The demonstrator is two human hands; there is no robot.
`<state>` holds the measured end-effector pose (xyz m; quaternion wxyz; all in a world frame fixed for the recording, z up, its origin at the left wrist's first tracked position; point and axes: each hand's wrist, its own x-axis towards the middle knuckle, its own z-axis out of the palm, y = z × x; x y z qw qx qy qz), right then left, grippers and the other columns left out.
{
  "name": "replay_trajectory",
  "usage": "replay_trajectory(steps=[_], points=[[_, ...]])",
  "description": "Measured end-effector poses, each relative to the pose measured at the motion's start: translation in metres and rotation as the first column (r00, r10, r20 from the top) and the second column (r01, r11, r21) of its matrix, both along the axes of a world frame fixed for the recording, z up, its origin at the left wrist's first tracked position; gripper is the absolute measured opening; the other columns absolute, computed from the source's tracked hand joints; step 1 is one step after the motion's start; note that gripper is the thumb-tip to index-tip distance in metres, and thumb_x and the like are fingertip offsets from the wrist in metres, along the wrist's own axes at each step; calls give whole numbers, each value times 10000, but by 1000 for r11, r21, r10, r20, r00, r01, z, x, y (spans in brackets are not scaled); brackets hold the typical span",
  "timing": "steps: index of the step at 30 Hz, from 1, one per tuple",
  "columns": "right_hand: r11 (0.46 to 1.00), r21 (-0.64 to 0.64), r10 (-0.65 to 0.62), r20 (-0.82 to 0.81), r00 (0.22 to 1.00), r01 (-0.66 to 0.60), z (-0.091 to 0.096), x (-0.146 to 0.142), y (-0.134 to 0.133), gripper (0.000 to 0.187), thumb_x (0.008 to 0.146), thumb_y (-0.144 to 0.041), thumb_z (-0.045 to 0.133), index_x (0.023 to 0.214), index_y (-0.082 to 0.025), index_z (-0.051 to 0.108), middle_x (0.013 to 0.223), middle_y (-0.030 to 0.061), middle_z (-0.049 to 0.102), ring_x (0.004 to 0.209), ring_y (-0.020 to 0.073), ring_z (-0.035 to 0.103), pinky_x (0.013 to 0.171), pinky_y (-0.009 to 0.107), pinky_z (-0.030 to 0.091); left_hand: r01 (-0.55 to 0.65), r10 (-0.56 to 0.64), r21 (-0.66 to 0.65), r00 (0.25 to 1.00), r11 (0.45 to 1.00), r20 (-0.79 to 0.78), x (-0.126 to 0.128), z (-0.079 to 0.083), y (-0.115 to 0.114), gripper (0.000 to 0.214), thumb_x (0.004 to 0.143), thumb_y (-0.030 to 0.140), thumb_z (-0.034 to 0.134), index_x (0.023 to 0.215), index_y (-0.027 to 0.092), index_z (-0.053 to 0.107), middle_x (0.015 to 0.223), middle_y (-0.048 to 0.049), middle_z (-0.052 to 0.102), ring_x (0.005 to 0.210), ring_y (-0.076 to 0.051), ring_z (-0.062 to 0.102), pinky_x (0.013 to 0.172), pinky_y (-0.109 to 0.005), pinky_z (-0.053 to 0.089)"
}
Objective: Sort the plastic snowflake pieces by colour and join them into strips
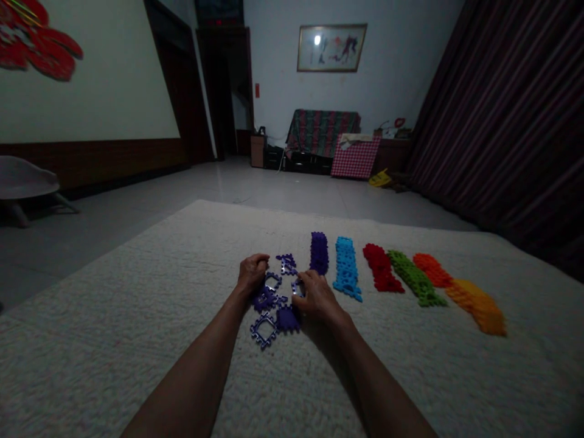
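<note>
My right hand [316, 295] pinches a purple interlocking toy tile [296, 288] with an open middle, just above the mat. My left hand [252, 272] is curled at the left edge of a loose group of purple pieces; whatever lies under its fingers is hidden. Between the hands is a purple frame tile [279, 281], and beyond it lies a notched purple tile [287, 264]. Closer to me are a square frame tile [263, 330] with toothed edges, a solid purple tile [287, 319] and a patterned purple piece [263, 299].
Rows of like tiles lie to the right: purple [319, 252], light blue [347, 267], red [382, 267], green [416, 277], orange [431, 269] and yellow-orange [477, 305]. All rest on a cream mat [150, 304]. A pale chair [27, 179] stands at the left.
</note>
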<state>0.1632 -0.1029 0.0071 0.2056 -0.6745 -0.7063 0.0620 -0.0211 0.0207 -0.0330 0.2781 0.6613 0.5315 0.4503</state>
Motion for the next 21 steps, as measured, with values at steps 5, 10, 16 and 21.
replay_trajectory(steps=[5,10,16,21], points=[[991,60,117,-17,993,-116,-4,11,1,415,719,-197,630,1133,-217,648,1149,65,644,1004,227,560,863,307,433,-6,6,3,1000,1000,-25,0,-2,1,373,740,235,480,970,177,769,910,-54,771,814,-168,713,820,-277,551],[997,60,55,5,998,-55,-4,1,1,337,737,-212,612,1071,-201,657,1094,80,653,987,236,565,871,320,410,0,0,20,1000,1000,-22,0,-3,0,388,738,242,477,983,158,766,884,-63,768,808,-176,711,802,-282,551],[949,284,-132,-39,990,138,-5,11,12,480,763,-204,574,1241,-170,582,1265,113,618,1085,276,539,920,368,386,-2,2,10,1000,1000,-5,1,-2,-1,376,735,242,480,963,158,768,829,-55,762,775,-175,706,785,-282,550],[886,384,-262,-50,964,261,-12,27,17,450,785,-199,584,1235,-188,580,1310,109,618,1194,305,478,1010,448,296,-4,5,9,1000,1000,-14,1,-1,-1,376,748,240,475,971,163,767,810,-49,758,771,-175,710,795,-285,550]])
